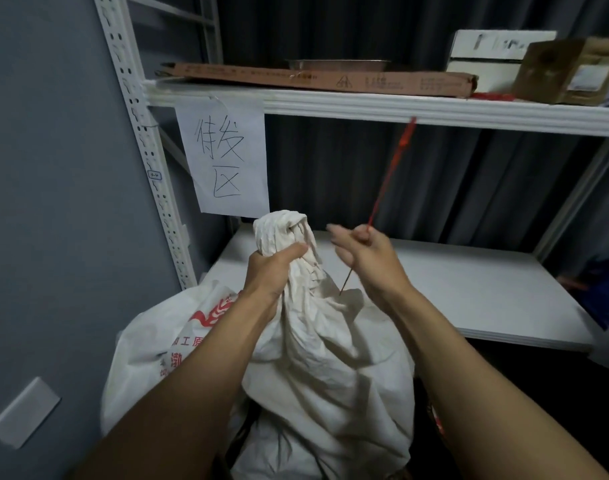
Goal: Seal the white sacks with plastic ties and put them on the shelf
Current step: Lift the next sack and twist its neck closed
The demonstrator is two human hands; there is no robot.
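The left hand [273,268] squeezes the bunched top of a white sack [317,358]. The right hand [365,254] pinches a long red tie [391,168], its thin end touching the sack, in front of the white shelf [469,289].

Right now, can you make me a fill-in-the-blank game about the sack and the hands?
1. The left hand squeezes the gathered neck of the white ____.
2. The right hand pinches a thin plastic tie whose colour is ____.
3. The paper sign hangs from the edge of the upper ____.
4. A second sack with red print sits on the ____ side of the held one.

Missing words: sack; red; shelf; left
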